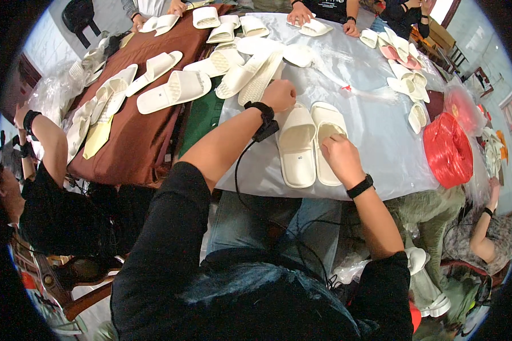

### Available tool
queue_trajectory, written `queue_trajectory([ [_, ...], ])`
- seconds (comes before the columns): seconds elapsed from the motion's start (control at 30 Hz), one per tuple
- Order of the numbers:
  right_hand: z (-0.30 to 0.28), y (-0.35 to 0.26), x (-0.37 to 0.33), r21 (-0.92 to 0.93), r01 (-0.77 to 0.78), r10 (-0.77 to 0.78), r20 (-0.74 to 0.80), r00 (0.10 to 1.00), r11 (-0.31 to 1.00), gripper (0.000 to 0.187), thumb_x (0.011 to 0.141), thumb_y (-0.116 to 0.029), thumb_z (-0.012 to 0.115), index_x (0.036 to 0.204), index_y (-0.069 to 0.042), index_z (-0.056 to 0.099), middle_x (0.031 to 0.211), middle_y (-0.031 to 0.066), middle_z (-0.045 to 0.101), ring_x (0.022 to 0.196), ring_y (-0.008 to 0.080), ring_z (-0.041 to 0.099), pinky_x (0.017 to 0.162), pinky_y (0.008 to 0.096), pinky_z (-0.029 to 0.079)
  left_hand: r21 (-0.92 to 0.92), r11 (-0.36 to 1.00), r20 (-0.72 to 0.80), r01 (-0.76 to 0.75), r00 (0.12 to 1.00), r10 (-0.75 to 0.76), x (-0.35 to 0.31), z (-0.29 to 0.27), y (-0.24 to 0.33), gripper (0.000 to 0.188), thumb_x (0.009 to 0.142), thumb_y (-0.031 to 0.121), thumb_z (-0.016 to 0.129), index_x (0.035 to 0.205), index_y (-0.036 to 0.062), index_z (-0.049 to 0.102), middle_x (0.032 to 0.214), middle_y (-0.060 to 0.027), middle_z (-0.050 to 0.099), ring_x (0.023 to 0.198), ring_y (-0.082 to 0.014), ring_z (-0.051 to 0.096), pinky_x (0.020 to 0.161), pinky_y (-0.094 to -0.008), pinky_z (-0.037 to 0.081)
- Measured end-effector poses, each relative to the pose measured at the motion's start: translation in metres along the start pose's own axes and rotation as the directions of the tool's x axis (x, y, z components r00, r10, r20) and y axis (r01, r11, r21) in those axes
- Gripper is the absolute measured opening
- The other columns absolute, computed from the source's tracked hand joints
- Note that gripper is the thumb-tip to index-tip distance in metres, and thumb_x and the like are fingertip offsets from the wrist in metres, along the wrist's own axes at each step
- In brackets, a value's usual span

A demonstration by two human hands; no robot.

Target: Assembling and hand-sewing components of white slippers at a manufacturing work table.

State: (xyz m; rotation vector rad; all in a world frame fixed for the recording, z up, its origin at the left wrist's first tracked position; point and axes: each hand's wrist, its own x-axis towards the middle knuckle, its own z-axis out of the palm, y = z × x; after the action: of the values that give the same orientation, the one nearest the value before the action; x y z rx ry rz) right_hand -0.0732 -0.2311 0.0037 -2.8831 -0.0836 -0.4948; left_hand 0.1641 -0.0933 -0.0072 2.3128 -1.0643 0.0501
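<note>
A pair of cream slide slippers lies side by side in front of me, toes pointing away. Over the right slipper (329, 118) is my right hand (341, 156), its fingers curled down at the opening behind the strap. What those fingertips hold, if anything, is hidden. My left hand (279, 95) is closed like a fist just beyond the left slipper (298, 153), beside a leaning stack of cream slippers (260, 79). Whatever is inside that fist cannot be made out. Black bands circle both wrists, and a small dark box with a cable hangs at the left one.
Clear plastic sheeting (381, 153) covers my table. A roll of red plastic twine (448, 150) stands at its right edge, near more slippers (408, 79). To the left, a brown-cloth table (136, 136) bears several slippers. Other people work at the far side, left and right.
</note>
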Motion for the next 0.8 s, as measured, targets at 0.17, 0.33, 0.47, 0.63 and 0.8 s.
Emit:
queue_trajectory([
  [0.17,0.001,0.004,-0.005,0.004,0.04,-0.04,-0.052,0.998,0.999,0.008,0.083,-0.011,0.062,0.079,-0.004,0.063,0.08,0.0126,0.061,0.081,0.0324,0.062,0.069,0.0425,0.052,-0.315,0.928,0.132,0.199,0.977,-0.165,0.0,-0.017,0.022,0.016,0.069,0.014,0.067,0.08,0.0048,0.073,0.079,-0.0198,0.068,0.072,-0.0309,0.066,0.07,-0.0399,0.053],
  [0.33,-0.004,-0.002,-0.002,0.014,0.088,-0.087,-0.051,0.995,0.996,0.008,0.083,-0.011,0.063,0.079,-0.004,0.063,0.081,0.0123,0.061,0.082,0.0318,0.061,0.069,0.0423,0.053,0.014,0.99,0.252,0.139,0.958,-0.138,0.002,-0.033,0.011,0.017,0.072,0.016,0.069,0.081,0.0015,0.072,0.071,-0.012,0.068,0.067,-0.0211,0.065,0.065,-0.0356,0.052],
  [0.47,-0.002,0.007,-0.003,0.032,0.075,-0.074,-0.045,0.996,0.997,0.008,0.083,-0.011,0.064,0.08,-0.003,0.063,0.081,0.0127,0.061,0.082,0.032,0.061,0.07,0.0424,0.053,-0.061,0.977,0.18,-0.203,0.961,0.211,0.02,-0.045,0.022,0.016,0.075,0.015,0.069,0.076,-0.0016,0.07,0.071,-0.007,0.067,0.065,-0.0147,0.064,0.06,-0.0298,0.052],
  [0.63,0.001,0.015,-0.001,0.035,0.074,-0.073,-0.049,0.996,0.997,0.009,0.084,-0.01,0.063,0.083,-0.002,0.063,0.083,0.0138,0.062,0.084,0.0336,0.061,0.07,0.0429,0.053,-0.424,0.891,0.338,0.162,0.941,-0.01,0.049,-0.017,0.054,0.009,0.077,0.009,0.066,0.077,0.0009,0.07,0.073,-0.0086,0.069,0.064,-0.0129,0.065,0.057,-0.0258,0.051],
  [0.8,0.008,0.015,0.013,0.076,0.072,-0.066,-0.078,0.995,0.994,0.009,0.082,-0.009,0.06,0.084,-0.001,0.063,0.086,0.0139,0.062,0.088,0.0335,0.061,0.072,0.0431,0.053,-0.015,0.985,0.303,-0.17,0.938,0.167,0.089,0.031,0.037,0.016,0.077,0.019,0.063,0.074,0.0041,0.069,0.066,-0.0087,0.069,0.063,-0.0191,0.067,0.06,-0.0323,0.053],
])
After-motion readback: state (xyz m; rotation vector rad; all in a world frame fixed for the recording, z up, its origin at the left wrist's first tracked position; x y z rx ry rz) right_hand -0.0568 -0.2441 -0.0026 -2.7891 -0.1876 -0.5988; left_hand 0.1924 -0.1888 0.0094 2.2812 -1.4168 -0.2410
